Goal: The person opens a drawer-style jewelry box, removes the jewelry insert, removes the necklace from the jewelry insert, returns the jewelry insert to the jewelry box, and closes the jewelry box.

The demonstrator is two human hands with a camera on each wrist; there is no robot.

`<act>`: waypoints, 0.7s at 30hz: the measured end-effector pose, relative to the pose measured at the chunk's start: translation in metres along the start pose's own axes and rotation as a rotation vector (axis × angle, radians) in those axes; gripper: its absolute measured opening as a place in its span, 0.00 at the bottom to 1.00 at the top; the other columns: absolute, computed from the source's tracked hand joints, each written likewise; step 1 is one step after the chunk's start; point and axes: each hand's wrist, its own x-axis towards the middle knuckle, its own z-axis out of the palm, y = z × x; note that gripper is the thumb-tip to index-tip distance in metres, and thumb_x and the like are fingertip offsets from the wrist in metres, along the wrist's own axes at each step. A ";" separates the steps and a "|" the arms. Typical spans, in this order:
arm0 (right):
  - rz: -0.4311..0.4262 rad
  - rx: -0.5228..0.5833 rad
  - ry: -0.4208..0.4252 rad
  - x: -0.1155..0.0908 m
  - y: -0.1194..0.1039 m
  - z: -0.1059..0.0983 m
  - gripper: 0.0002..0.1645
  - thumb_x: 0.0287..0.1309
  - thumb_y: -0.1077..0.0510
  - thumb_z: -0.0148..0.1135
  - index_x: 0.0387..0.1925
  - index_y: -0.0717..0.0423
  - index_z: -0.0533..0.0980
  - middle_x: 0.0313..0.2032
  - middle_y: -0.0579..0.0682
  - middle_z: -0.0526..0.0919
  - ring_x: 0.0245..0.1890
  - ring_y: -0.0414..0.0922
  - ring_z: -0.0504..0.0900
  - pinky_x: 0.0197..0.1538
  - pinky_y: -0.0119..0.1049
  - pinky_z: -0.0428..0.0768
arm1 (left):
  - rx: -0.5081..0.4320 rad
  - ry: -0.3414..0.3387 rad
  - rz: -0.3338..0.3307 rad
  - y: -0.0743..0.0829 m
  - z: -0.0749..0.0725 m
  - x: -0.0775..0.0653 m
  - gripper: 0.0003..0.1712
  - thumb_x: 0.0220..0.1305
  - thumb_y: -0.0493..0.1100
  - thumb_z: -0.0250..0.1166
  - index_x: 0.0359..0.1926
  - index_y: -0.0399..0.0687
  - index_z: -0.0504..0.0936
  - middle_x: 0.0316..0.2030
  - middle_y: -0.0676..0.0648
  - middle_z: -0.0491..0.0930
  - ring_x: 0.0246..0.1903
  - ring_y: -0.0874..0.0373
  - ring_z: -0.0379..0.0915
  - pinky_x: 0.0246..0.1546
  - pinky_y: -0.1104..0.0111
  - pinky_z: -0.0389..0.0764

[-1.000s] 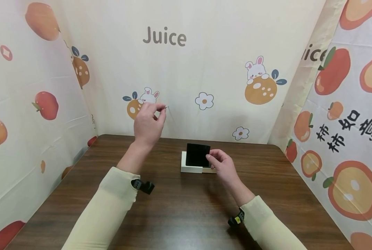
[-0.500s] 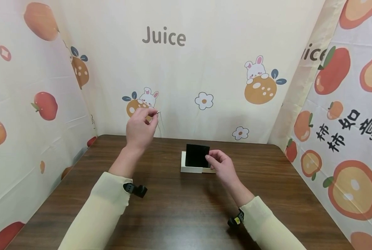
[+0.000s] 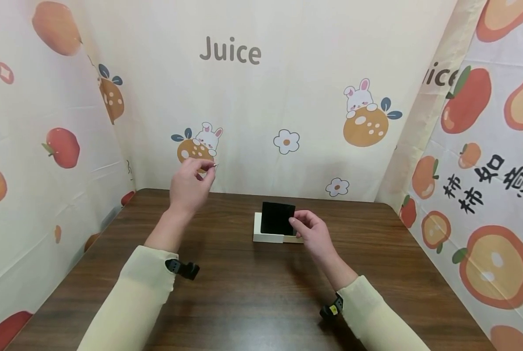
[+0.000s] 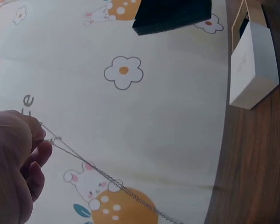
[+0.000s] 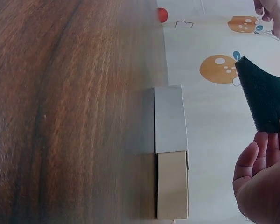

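My left hand (image 3: 188,189) is raised in front of the back curtain, pinching a thin silver necklace (image 4: 97,170) between thumb and fingertips. In the left wrist view its fine chain hangs away from the fingers toward the lower right. My right hand (image 3: 317,238) pinches the right edge of a black foam pad (image 3: 277,218), which stands tilted up over a small box. The pad's rough dark side faces the right wrist camera. The box (image 3: 268,238) rests on the table, its white sleeve (image 5: 170,119) partly slid off a beige drawer (image 5: 172,184).
The brown wooden table (image 3: 252,292) ends at a cream curtain (image 3: 252,107) printed with fruit, rabbits and flowers. Fruit-printed cloth (image 3: 485,195) hangs along the right side, and a similar sheet (image 3: 29,122) along the left. Each wrist wears a black strapped camera.
My left hand has moved left and down with the necklace. The right hand, the foam pad and the box have stayed in place.
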 end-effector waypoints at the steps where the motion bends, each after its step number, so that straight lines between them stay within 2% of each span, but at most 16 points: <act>1: 0.001 0.000 0.000 0.000 0.000 0.000 0.13 0.79 0.55 0.65 0.55 0.59 0.81 0.40 0.46 0.80 0.40 0.47 0.78 0.43 0.32 0.82 | 0.006 -0.005 -0.010 -0.002 -0.001 -0.001 0.11 0.75 0.38 0.71 0.51 0.35 0.91 0.47 0.37 0.88 0.43 0.41 0.84 0.44 0.53 0.89; 11: 0.000 0.000 0.004 0.001 0.001 -0.001 0.13 0.80 0.55 0.65 0.55 0.60 0.81 0.39 0.46 0.80 0.39 0.47 0.78 0.42 0.31 0.81 | 0.061 -0.029 -0.121 -0.028 -0.014 -0.012 0.10 0.76 0.39 0.69 0.50 0.37 0.91 0.45 0.37 0.87 0.37 0.43 0.81 0.41 0.56 0.84; 16: 0.006 -0.006 0.006 0.000 0.002 0.000 0.13 0.80 0.55 0.65 0.55 0.59 0.81 0.39 0.46 0.80 0.39 0.47 0.78 0.43 0.34 0.83 | 0.067 -0.035 -0.142 -0.038 -0.016 -0.018 0.11 0.77 0.40 0.68 0.50 0.37 0.91 0.45 0.37 0.88 0.36 0.43 0.81 0.41 0.57 0.83; 21: 0.008 -0.009 0.005 0.000 0.002 0.000 0.13 0.80 0.54 0.65 0.55 0.59 0.81 0.40 0.46 0.80 0.40 0.48 0.78 0.44 0.34 0.83 | 0.078 -0.053 -0.158 -0.048 -0.016 -0.022 0.11 0.77 0.41 0.68 0.50 0.38 0.91 0.46 0.37 0.88 0.38 0.41 0.83 0.44 0.53 0.85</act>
